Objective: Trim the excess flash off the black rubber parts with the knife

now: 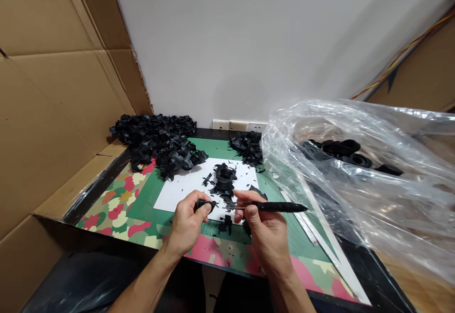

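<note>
My left hand point(188, 220) pinches a small black rubber part point(204, 204) between thumb and fingers, over the front of a white paper sheet point(167, 199). Much of that part is covered by the fingers. In my right hand point(268, 228) lies a pair of slim black-handled tweezers point(280, 207), their thin metal prongs pointing left toward the rubber part. Whether the tips touch it I cannot tell. Just beyond the hands, ribbed black rubber pieces point(225, 178) lie on the paper among dark scraps.
A large heap of black rubber parts point(159, 135) is at the back left; a smaller pile of scraps point(247, 147) lies back right. To the right, a clear plastic bag point(284, 138) holds black rubber rings point(359, 160). Cardboard point(64, 90) stands left, and white strips point(320, 246) lie on the right.
</note>
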`<state>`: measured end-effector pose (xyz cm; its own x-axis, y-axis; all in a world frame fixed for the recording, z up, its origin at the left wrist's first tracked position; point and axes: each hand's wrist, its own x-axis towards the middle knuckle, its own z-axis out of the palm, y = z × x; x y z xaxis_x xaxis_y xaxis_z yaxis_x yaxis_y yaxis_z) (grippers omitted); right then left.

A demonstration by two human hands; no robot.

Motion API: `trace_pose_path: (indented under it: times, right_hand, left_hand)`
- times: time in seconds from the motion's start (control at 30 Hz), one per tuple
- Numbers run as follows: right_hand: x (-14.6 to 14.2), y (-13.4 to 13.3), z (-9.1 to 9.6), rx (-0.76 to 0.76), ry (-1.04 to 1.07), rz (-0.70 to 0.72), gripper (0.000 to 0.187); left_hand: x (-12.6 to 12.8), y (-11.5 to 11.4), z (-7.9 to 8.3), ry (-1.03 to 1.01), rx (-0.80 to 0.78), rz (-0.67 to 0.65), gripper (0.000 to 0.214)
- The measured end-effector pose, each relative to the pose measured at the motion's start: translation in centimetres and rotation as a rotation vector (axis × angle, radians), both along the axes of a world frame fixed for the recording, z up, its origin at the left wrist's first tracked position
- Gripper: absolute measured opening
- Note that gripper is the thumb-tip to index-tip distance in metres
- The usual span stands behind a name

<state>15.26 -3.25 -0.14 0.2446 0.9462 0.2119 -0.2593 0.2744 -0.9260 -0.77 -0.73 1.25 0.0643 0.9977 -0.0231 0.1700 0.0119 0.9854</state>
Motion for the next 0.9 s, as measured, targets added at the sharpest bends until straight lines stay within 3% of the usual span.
trace_pose_path:
  times: [0.2,0.43,0.53,0.67,0.8,0.9]
  right_hand:
    - [-1.3,0.2,-0.2,-0.033,0.113,0.012,0.029]
    - [-1.4,0.2,-0.8,0.007,0.009,0.018,0.020]
    - [-1.2,0.2,-1.0,0.060,-0.089,-0.011,0.013]
    - [-1.2,0.2,-0.6,0.237,-0.265,-0.051,0.005]
    - [-1.4,0.1,0.2,0.383,-0.479,-0.080,0.009]
    - [-1.0,0.4,0.2,0.452,-0.614,-0.234,0.010]
  left_hand:
    - [0.1,-0.3,0.2,0.043,0.059,-0.049,0.011]
    - [0.1,-0.4,0.2,0.048,0.072,-0.072,0.010]
    - [0.1,-0.4,0.2,0.039,0.076,-0.070,0.009]
    - [0.0,-0.2,0.1,0.052,0.092,-0.060,0.007]
    - [0.3,-0.4,-0.1,0.080,0.139,-0.038,0.006]
    - [0.6,-0.9,0.0,0.094,0.133,-0.048,0.004]
